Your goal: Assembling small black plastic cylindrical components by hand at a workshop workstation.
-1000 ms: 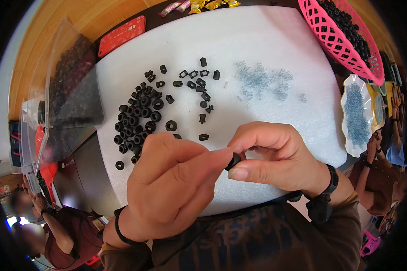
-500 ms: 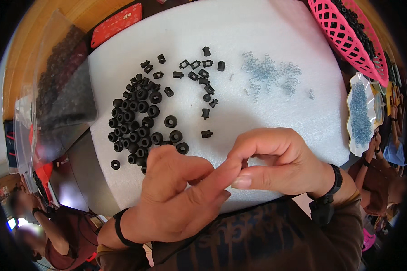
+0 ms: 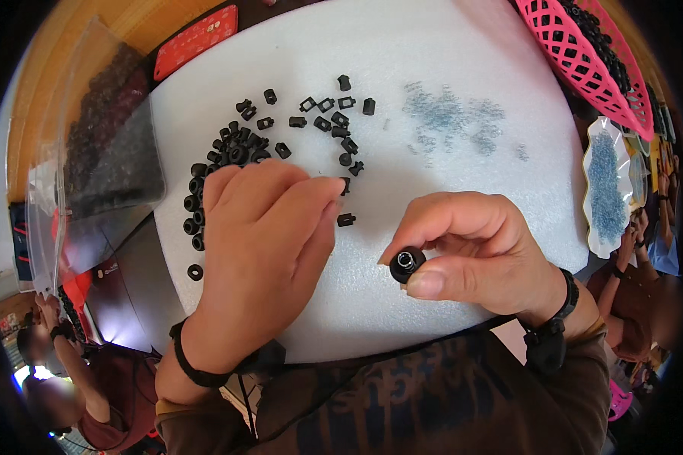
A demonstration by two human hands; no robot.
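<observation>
My right hand [image 3: 470, 254] pinches a round black cord-lock barrel [image 3: 403, 274] between thumb and fingers. Its open end faces up, and a shiny wire spring [image 3: 406, 260] shows inside. My left hand [image 3: 269, 227] reaches over the sheet, fingers drawn together. Its fingertips close at a small black cord-lock plunger [image 3: 347, 184], which they partly cover. More plungers [image 3: 322, 123] lie scattered beyond, and one [image 3: 346, 220] lies between my hands. Many black barrels [image 3: 197, 186] sit in a heap to the left, partly hidden by my left hand.
Loose springs [image 3: 440, 114] spread over the right of the white foam sheet [image 3: 372, 38]. Far right are a pink basket [image 3: 554, 42] of black parts and a white dish [image 3: 592, 205] of springs. A clear bag [image 3: 110, 144] and red case [image 3: 196, 42] lie left. Other people are at both sides.
My hands were together half a second ago and are now apart. The left has moved away and forward to the plungers; the right stays near its place, with the barrel now visible.
</observation>
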